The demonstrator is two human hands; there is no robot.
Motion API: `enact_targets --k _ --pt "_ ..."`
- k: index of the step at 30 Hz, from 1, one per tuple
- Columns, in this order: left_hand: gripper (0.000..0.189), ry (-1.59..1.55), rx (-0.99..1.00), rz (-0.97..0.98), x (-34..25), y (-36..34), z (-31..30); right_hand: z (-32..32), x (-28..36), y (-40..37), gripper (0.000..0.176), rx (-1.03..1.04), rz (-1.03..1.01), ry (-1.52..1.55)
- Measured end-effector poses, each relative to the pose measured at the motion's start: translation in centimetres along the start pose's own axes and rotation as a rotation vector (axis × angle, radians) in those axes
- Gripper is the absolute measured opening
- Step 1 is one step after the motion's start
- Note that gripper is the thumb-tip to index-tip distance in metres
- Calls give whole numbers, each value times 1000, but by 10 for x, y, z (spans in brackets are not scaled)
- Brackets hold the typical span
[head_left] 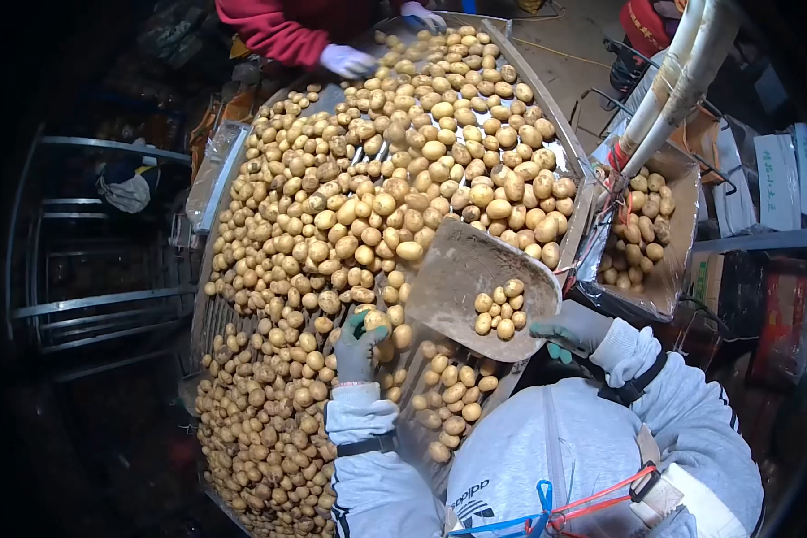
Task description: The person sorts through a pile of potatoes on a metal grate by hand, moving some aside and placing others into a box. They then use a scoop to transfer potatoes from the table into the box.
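Observation:
My left hand (357, 351), in a grey and green glove, reaches into the heap on the sorting table. Its thumb and fingers are around a potato (377, 320). My right hand (576, 331), gloved alike, is closed at the lower right rim of a worn, dirt-stained scoop (448, 282); its exact grip is partly hidden. Several small potatoes (500, 310) lie in the scoop, near the right hand. Loose potatoes (332, 238) of mixed sizes cover most of the table, with smaller ones (269, 412) massed at the lower left.
Across the table a co-worker in a red sleeve (278, 36) has a white-gloved hand (348, 61) by the potatoes. On the right stand a lined box (681, 269) holding potatoes and pale poles (668, 90). Metal rails (108, 300) are at left.

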State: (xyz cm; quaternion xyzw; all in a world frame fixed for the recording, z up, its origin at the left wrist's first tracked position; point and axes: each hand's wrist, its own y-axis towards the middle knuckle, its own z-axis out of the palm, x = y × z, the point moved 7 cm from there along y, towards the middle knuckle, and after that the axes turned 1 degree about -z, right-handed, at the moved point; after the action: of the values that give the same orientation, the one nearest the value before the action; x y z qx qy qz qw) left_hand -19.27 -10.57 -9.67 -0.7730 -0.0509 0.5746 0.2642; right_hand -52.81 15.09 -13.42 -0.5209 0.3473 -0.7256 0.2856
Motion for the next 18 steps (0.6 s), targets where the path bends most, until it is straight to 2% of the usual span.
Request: enact_targets --k 4,5,7,9,11,12,13,16,17,18 --pt "53 -656 254 -145 12 -9 27 -4 -1 -7 40 0 -6 -31" --pt "58 -842 379 -88 4 -12 41 -4 1 -9 41 4 -9 -37" --pt "61 -991 441 -160 1 -23 49 -5 4 -13 41 11 -16 -47" --pt "52 -854 412 -85 -5 -23 73 -10 0 -15 42 -12 -12 -85" --pt "46 -522 357 45 -6 -19 99 -9 1 -17 43 -10 6 -96" --pt "42 -322 438 116 -17 -22 117 -7 4 -20 44 0 19 -86" --pt "26 -289 245 -28 -38 -38 133 -7 5 -22 44 10 32 -77" --pt "18 -53 265 -43 -51 -44 153 -14 -14 -4 46 4 -34 -86" --pt "19 149 250 190 -49 -39 154 -15 -14 -7 46 5 -36 -87" --pt "21 253 268 198 -35 -39 158 -16 -12 -10 47 7 -38 -88"
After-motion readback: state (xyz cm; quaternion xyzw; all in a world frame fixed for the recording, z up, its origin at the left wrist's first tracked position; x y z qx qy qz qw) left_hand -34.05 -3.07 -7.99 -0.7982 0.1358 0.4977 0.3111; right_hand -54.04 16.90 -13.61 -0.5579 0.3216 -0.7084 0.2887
